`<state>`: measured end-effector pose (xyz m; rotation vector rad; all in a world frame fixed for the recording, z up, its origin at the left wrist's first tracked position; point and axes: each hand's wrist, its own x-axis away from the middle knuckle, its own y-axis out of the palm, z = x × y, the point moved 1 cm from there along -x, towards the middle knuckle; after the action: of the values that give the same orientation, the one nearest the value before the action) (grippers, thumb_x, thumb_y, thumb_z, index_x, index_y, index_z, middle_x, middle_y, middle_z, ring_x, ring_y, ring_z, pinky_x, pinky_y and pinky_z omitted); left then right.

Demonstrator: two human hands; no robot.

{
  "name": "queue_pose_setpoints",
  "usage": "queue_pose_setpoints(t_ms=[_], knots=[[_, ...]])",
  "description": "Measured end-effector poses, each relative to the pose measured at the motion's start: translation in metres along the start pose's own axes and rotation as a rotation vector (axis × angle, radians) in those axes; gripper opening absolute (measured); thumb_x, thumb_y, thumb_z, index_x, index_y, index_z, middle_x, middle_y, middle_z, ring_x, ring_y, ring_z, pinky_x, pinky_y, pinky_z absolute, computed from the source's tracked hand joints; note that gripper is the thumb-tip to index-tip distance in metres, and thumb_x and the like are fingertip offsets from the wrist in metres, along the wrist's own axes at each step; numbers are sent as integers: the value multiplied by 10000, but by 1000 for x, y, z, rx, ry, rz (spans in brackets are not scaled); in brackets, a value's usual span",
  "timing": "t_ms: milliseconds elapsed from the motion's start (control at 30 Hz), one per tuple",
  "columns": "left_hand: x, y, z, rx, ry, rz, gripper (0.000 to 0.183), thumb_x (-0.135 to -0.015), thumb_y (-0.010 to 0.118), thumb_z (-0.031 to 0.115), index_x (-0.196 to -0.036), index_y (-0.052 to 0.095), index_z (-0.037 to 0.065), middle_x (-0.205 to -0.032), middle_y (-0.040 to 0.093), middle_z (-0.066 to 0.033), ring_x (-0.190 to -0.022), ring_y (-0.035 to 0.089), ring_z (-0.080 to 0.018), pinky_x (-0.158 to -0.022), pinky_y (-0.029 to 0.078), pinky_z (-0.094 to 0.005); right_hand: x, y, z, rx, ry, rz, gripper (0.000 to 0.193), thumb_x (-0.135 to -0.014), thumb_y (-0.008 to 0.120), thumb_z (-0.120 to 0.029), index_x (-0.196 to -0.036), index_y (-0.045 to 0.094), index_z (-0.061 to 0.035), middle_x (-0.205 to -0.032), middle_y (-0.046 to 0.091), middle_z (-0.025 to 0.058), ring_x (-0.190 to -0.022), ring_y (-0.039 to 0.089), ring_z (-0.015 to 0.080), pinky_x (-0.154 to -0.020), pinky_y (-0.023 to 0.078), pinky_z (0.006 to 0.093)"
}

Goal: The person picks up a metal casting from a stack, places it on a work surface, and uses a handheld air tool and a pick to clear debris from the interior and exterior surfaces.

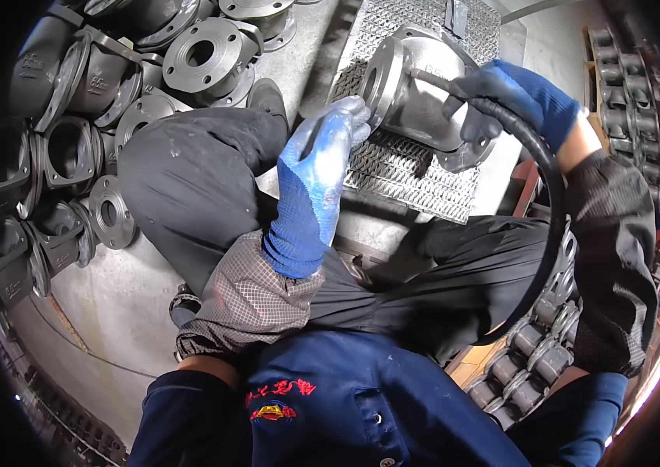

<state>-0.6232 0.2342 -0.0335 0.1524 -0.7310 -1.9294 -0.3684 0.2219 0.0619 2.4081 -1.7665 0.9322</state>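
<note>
A grey cast-metal valve body (423, 97) with round flanges lies on its side on a metal mesh bench top (392, 171). My left hand (321, 152), in a blue coated glove, has its fingers stretched out against the rim of the left flange. On the other side, my gloved right hand (521, 101) is wrapped round a hose-fed hand tool; its thin rod (430, 79) reaches over the casting's upper side. The tool's body is mostly hidden by the fingers. A thick black hose (554, 210) curves from that hand down past my right thigh.
Several flanged castings (204, 56) crowd the floor on the left, some stacked. Rows of smaller castings stand at the right (626, 101) and lower right (528, 362). My legs straddle the space before the bench. A thin cable (112, 362) runs along the floor at lower left.
</note>
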Motion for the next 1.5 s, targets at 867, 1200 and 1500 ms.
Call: queue_pose_setpoints(t_ms=[867,1200,1500], knots=[[9,-1,-11,58,-83,31,307,-942,471,162,-1132,542,-69,-1095,591,-160,-1026,573,-235,-916,452,-329,32,89,39,-62,225,207,450,-880,467,-349,-992,608,64,-614,630,124,-452,567,130,-450,462,240],[14,10,-32,-500,8,-97,278,-902,545,155,-1088,571,-50,-943,629,-110,-802,589,-145,-713,487,-267,-3,199,35,-658,13,808,391,-944,373,-253,-1065,564,67,-833,614,82,-750,547,134,-677,447,289],[-6,8,-1,-736,-90,-295,337,-935,501,186,-1169,538,-53,-901,616,-55,-785,556,-81,-719,458,-192,-30,219,36,-901,-44,874,321,-946,377,-197,-902,570,56,-767,573,62,-684,522,117,-590,437,286]])
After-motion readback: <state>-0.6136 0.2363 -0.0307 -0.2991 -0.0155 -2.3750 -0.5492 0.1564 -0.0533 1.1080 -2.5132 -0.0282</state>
